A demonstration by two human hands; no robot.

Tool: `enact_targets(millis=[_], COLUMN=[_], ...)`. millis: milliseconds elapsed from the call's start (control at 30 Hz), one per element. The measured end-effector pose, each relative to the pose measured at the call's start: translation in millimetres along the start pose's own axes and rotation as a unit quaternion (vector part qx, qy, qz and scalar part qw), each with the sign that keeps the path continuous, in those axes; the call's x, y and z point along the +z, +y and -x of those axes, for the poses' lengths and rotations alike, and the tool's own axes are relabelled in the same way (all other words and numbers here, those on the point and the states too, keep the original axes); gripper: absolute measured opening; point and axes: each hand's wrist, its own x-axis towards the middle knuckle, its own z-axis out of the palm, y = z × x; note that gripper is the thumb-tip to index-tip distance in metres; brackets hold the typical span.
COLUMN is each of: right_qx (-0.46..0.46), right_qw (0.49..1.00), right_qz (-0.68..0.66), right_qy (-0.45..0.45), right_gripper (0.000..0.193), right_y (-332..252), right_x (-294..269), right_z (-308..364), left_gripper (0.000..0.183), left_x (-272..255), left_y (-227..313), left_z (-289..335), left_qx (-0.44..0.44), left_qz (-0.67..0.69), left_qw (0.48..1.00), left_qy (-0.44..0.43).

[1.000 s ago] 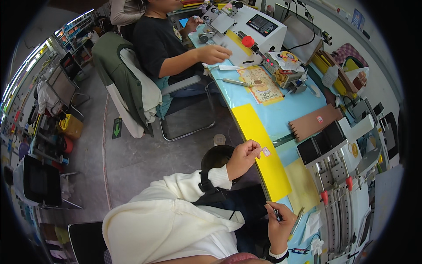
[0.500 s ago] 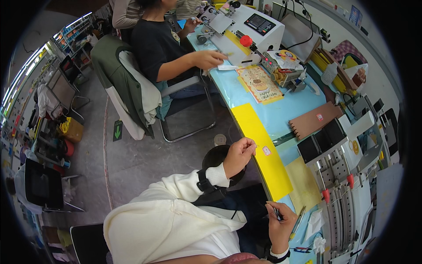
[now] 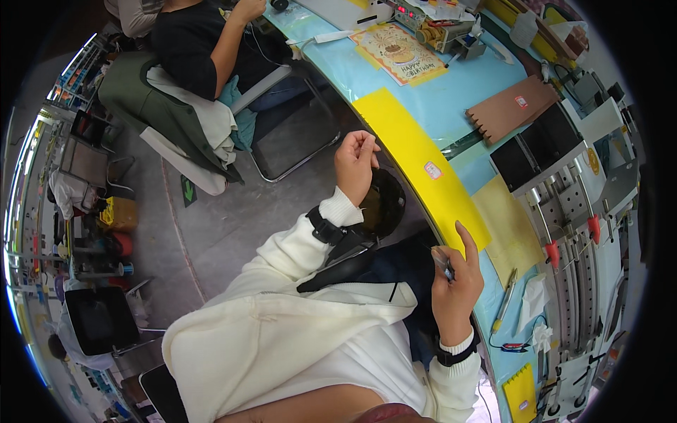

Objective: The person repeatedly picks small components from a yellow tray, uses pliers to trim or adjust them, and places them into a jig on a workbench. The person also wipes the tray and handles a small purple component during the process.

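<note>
A long yellow sheet (image 3: 409, 144) with a small pink-and-white sticker lies along the near edge of the blue-covered table. My left hand (image 3: 356, 166) is raised just off the sheet's left edge, close to a dark bin. Its fingers are pinched together, and anything between them is too small to make out. My right hand (image 3: 458, 285) is by the sheet's near end, curled around a small metal tool (image 3: 443, 262), its exact kind partly hidden by the fingers. The right index finger stretches out over the sheet's corner.
The dark bin (image 3: 388, 204) stands below the table edge. Beyond the sheet lie a printed cake card (image 3: 402, 53), a brown notched board (image 3: 511, 109) and a metal machine (image 3: 578, 233). A pen-like tool (image 3: 505, 299) rests nearer. A co-worker (image 3: 190, 49) sits at far left.
My left hand has come away from the sheet's edge toward the bin. My right hand's index finger has stretched over the sheet's near corner. The view has shifted; the co-worker's hand has lifted.
</note>
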Motion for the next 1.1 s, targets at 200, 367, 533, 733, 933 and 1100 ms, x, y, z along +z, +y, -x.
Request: enact_targets(millis=[200,367,533,733,933,1100], right_qx=[0.002,0.006,0.013,0.023,0.027,0.042], right_qw=[0.998,0.998,0.998,0.998,0.998,0.997], right_qz=[0.004,0.043,0.046,0.032,0.033,0.024], right_qy=[-0.065,-0.050,-0.047,-0.050,-0.049,-0.062], right_gripper=[0.030,0.032,0.032,0.032,0.032,0.032], right_y=[0.8,6.2,7.9,9.8,9.4,9.9], right_x=[16.0,17.4,20.5,22.7,24.1,24.4], right_z=[-9.5,-12.9,-14.4,-14.9,-15.0,-14.1], left_gripper=[0.013,0.012,0.011,0.011,0.010,0.004], left_x=[-0.9,-1.5,1.9,0.8,1.6,-2.6], left_y=[-10.6,-17.4,-17.8,-25.9,-35.3,-24.2], left_z=[-20.3,-25.5,-22.8,-22.4,-24.8,-23.7], left_qx=[0.009,0.017,0.026,0.056,0.163,0.209], left_qz=[0.003,0.004,-0.018,-0.040,-0.154,-0.284], left_qw=[0.999,0.999,0.999,0.996,0.973,0.933], left_qy=[0.030,0.037,0.043,0.048,0.058,0.066])
